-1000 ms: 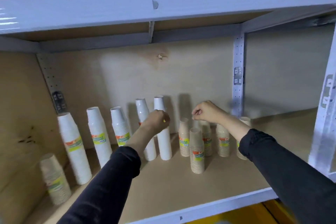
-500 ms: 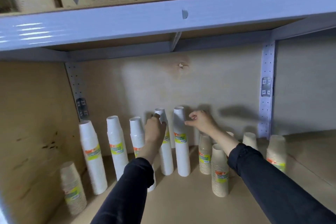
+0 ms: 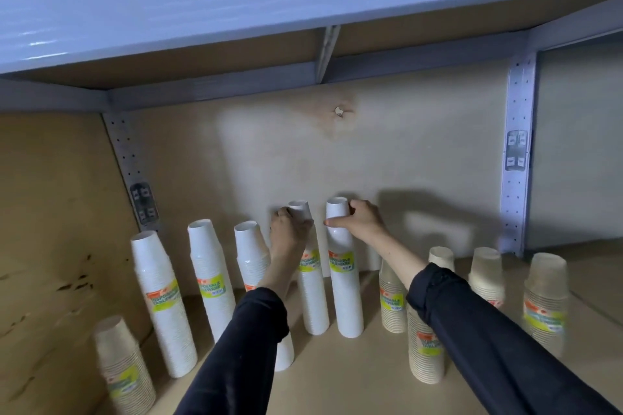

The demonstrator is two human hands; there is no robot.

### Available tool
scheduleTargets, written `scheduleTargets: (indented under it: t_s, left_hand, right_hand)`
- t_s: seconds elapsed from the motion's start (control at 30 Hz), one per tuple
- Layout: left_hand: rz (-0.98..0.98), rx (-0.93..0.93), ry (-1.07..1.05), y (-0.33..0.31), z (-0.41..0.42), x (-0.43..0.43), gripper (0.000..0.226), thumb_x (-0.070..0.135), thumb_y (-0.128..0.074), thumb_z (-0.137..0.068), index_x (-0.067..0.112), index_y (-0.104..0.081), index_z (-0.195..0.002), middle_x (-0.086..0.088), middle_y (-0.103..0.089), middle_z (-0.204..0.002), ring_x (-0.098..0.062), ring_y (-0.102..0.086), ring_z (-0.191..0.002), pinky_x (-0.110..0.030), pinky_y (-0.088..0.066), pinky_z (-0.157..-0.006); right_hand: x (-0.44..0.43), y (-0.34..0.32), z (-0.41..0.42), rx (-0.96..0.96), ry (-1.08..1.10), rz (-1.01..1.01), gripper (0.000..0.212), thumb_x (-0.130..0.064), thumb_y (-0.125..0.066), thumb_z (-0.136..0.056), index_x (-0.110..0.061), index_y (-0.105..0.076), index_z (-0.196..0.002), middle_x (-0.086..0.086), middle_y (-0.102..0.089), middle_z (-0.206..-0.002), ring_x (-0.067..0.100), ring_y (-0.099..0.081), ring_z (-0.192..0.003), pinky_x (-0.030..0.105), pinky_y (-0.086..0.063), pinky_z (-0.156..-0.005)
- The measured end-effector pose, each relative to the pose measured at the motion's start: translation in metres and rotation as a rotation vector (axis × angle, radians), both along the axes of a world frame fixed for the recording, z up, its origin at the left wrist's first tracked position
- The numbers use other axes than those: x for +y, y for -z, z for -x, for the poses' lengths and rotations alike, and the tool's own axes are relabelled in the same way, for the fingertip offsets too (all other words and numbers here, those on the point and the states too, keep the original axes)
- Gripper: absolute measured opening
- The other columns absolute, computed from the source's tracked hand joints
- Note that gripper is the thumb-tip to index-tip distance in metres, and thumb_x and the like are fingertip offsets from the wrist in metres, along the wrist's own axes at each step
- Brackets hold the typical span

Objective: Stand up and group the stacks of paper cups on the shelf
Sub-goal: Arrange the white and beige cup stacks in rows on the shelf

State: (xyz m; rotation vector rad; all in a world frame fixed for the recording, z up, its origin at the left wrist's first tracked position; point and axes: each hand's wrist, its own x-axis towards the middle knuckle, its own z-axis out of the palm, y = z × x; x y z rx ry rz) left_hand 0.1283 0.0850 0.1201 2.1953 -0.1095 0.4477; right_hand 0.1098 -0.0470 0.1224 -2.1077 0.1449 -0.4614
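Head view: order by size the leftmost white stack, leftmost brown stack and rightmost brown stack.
1. Leftmost white stack, clearly largest.
2. Leftmost brown stack and rightmost brown stack look alike; the left is nearer the camera, so unranked.

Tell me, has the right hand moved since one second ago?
Yes. Against the back panel's knot, the right hand moved left, from the brown stacks to the rightmost white stack, gripping its top.

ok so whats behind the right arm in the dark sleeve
Three short brown paper cup stacks peek out: a labelled one by the wrist, a nearer one, and the top of a third. The dark sleeve covers their other parts.
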Motion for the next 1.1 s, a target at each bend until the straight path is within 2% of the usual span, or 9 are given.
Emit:
scheduleTargets:
  t_s: [0.07,0.13,0.2,0.27,0.47,0.6,0.67,0.9,1.1]
  left_hand:
    - [0.008,-0.007,0.018,0.001,0.001,0.000,0.041,0.023,-0.062,-0.085,-0.003,-0.054,-0.116,-0.019,-0.061,-0.119,-0.034,-0.056,-0.111,-0.037,-0.045,-0.090]
    - [0.009,-0.040,0.041,0.002,0.004,0.001,0.039,0.024,-0.065,-0.083,-0.003,-0.057,-0.110,-0.019,-0.064,-0.113,-0.034,-0.058,-0.105,-0.036,-0.046,-0.085]
    - [-0.003,-0.087,0.061,0.003,0.008,0.000,0.039,0.026,-0.069,-0.079,-0.004,-0.058,-0.103,-0.021,-0.065,-0.107,-0.036,-0.059,-0.100,-0.038,-0.046,-0.081]
    - [-0.011,-0.115,0.074,0.003,0.016,0.001,0.040,0.027,-0.070,-0.078,-0.005,-0.059,-0.100,-0.022,-0.064,-0.104,-0.037,-0.059,-0.098,-0.040,-0.047,-0.081]
    - [-0.036,-0.182,0.108,0.003,0.043,0.008,0.035,0.027,-0.068,-0.080,-0.002,-0.059,-0.098,-0.018,-0.066,-0.100,-0.034,-0.061,-0.093,-0.040,-0.049,-0.080]
    - [0.008,-0.197,0.128,0.001,0.060,0.016,0.036,0.026,-0.070,-0.078,-0.002,-0.060,-0.100,-0.018,-0.068,-0.098,-0.032,-0.062,-0.092,-0.034,-0.048,-0.074]
    - [0.017,-0.191,0.124,0.001,0.066,0.021,0.041,0.027,-0.071,-0.078,-0.001,-0.060,-0.105,-0.017,-0.069,-0.102,-0.032,-0.063,-0.095,-0.036,-0.050,-0.080]
    - [0.019,-0.176,0.093,0.004,0.079,0.039,0.044,0.029,-0.072,-0.078,-0.001,-0.060,-0.107,-0.018,-0.068,-0.104,-0.032,-0.063,-0.098,-0.037,-0.050,-0.081]
    - [0.046,-0.174,0.072,0.011,0.084,0.045,0.048,0.029,-0.072,-0.078,0.000,-0.057,-0.113,-0.017,-0.067,-0.107,-0.031,-0.062,-0.100,-0.034,-0.049,-0.082]
  right_hand:
    - [0.004,0.002,0.000,-0.015,-0.002,-0.021,0.036,-0.027,-0.076,-0.071,-0.005,-0.062,-0.094,0.003,-0.056,-0.091,0.018,-0.052,-0.083,0.023,-0.036,-0.052]
    - [0.005,0.002,0.001,-0.019,0.004,-0.042,0.024,-0.025,-0.077,-0.070,-0.011,-0.059,-0.076,0.002,-0.057,-0.083,0.017,-0.052,-0.079,0.019,-0.034,-0.050]
    - [0.004,-0.001,0.004,-0.021,0.015,-0.034,0.034,-0.024,-0.078,-0.069,-0.018,-0.047,-0.057,-0.004,-0.051,-0.066,0.015,-0.049,-0.070,0.018,-0.030,-0.046]
    - [0.003,-0.004,0.012,-0.031,0.021,-0.023,0.041,-0.024,-0.078,-0.068,-0.020,-0.041,-0.052,-0.008,-0.043,-0.058,0.009,-0.043,-0.057,0.019,-0.027,-0.045]
    - [-0.008,-0.007,0.034,-0.068,0.001,-0.095,0.033,-0.023,-0.081,-0.064,-0.021,-0.049,-0.055,-0.005,-0.053,-0.064,0.013,-0.050,-0.069,0.022,-0.035,-0.052]
    - [-0.007,-0.006,0.047,-0.067,-0.015,-0.125,0.041,-0.019,-0.082,-0.062,-0.019,-0.043,-0.049,-0.005,-0.044,-0.056,0.008,-0.040,-0.053,0.023,-0.028,-0.048]
    - [-0.004,-0.005,0.053,-0.048,-0.042,-0.119,0.043,-0.020,-0.083,-0.061,-0.018,-0.041,-0.048,-0.006,-0.040,-0.053,0.008,-0.037,-0.051,0.024,-0.026,-0.049]
    - [0.009,0.001,0.057,-0.050,-0.127,-0.095,0.034,-0.027,-0.085,-0.055,-0.012,-0.057,-0.070,0.002,-0.052,-0.069,0.014,-0.048,-0.070,0.028,-0.034,-0.063]
    - [0.017,0.006,0.057,-0.041,-0.149,-0.093,0.030,-0.026,-0.084,-0.056,-0.013,-0.060,-0.069,-0.002,-0.056,-0.066,0.014,-0.052,-0.070,0.028,-0.037,-0.065]
